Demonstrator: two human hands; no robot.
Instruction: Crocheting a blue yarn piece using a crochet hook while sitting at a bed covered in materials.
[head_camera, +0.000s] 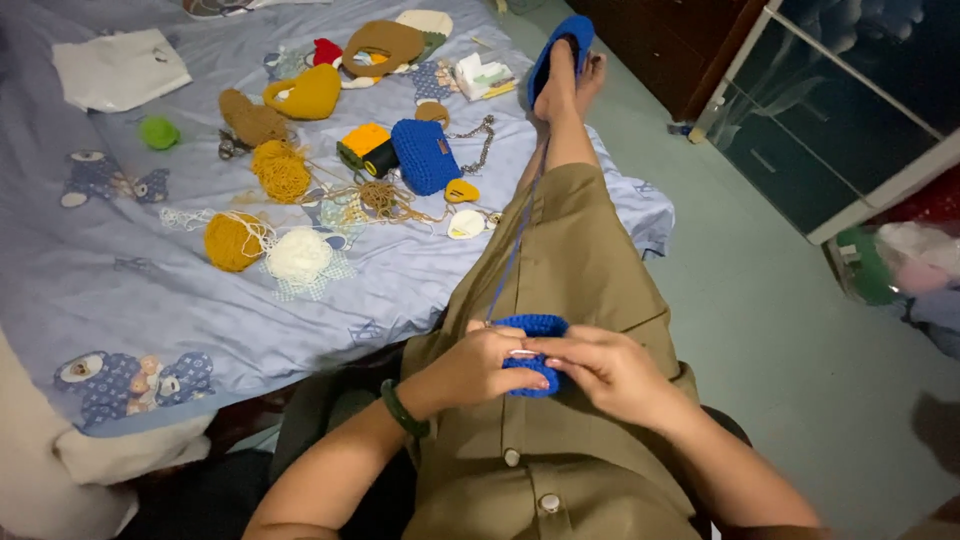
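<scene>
Your two hands meet over your lap, near the bottom centre of the view, and the small blue crochet piece (533, 350) sits right between them. Your left hand (478, 368) closes on it from the left, fingers curled over its near edge; your right hand (608, 372) comes in from the right, its fingertips (553, 347) pinching the same piece where the two hands touch. Neither hand is nearer: both are on it.

The relation to watch is the blue yarn strand (520, 235). It leaves the piece's far edge and runs straight away from you along your outstretched leg, toward the foot in the blue slipper (556, 48). Its long axis is near-to-far. The bed (120, 270), with its yarn balls, lies to your left, well apart from the hands.
</scene>
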